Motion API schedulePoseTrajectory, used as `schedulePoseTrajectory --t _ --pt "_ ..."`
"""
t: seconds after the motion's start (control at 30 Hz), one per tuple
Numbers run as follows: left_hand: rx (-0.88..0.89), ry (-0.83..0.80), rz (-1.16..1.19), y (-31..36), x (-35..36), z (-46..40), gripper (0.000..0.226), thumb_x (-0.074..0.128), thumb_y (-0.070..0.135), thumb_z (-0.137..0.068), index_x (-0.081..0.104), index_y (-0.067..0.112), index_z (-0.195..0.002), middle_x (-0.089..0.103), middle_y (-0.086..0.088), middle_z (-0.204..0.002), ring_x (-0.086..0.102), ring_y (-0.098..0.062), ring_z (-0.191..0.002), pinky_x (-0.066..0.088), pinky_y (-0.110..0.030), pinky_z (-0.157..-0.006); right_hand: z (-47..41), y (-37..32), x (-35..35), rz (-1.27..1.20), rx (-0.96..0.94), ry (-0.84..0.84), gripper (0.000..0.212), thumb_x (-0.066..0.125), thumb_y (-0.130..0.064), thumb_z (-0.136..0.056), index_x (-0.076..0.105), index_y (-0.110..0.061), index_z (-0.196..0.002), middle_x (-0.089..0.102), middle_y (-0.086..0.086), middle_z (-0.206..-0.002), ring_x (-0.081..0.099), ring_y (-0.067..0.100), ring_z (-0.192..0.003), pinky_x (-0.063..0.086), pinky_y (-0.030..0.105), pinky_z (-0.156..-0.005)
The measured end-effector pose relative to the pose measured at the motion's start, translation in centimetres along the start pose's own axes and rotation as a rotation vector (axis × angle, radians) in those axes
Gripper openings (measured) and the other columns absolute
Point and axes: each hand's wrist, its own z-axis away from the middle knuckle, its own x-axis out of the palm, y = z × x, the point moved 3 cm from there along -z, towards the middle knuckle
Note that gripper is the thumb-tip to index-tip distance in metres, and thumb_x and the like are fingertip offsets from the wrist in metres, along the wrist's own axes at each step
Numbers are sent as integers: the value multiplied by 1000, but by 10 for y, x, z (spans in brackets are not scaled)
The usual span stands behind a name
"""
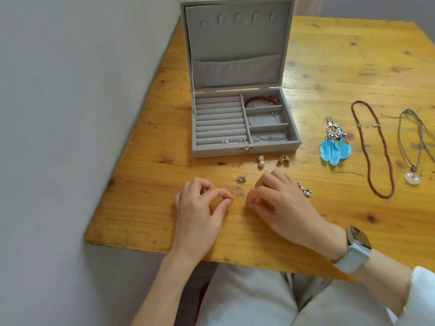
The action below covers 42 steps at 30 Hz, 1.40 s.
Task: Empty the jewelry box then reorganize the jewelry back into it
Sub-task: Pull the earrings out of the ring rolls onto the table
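The grey velvet jewelry box (244, 150) stands open on the wooden table (306, 67). Its right compartments hold a red bead bracelet (260, 100), a silver bangle (264, 117) and a thin chain (270, 138). Small studs (224, 141) sit in the front ring roll. In front of the box lie pearl earrings (260, 161), a bronze flower piece (283, 160) and a small silver earring (242, 178). My left hand (200, 208) pinches thumb to forefinger; whatever it holds is too small to see. My right hand (280, 203) pinches a tiny item the same way.
Blue feather earrings (335, 143), a long brown bead necklace (373, 149) and a cord necklace with a white pendant (413, 177) lie to the right. A silver piece (306, 190) sits partly behind my right hand. A grey wall (70, 114) borders the table's left edge.
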Motion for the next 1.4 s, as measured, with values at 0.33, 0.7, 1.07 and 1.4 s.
schedulePoseTrajectory --t 0.33,0.7,1.07,1.4 --pt "18 14 -83 3 10 -3 9 74 25 -73 72 29 -80 44 11 -81 36 -5 -82 17 -24 -73 -7 4 2 45 62 62 25 47 -38 -80 67 -25 -77 51 -6 -73 35 12 -78 22 30 -67" --pt "2 52 -84 3 10 -3 15 75 24 -73 73 30 -86 45 11 -77 36 -5 -80 21 -25 -74 -10 3 5 -5 64 49 25 48 -41 -81 70 -29 -81 39 -14 -74 33 7 -77 20 27 -69" --pt "-14 157 -42 5 -10 -30 17 65 17 -83 68 22 -99 50 10 -96 44 -6 -96 24 -18 -82 -39 14 -17 -53 101 83 19 51 -30 -84 67 -22 -90 53 -9 -76 44 13 -79 26 28 -70" --pt "82 124 -190 -3 -7 -88 19 63 12 -83 70 14 -100 60 -2 -100 52 -19 -100 34 -30 -83 -107 22 -8 29 49 -39 25 51 -21 -92 65 -21 -113 57 2 -94 41 18 -89 34 31 -74"
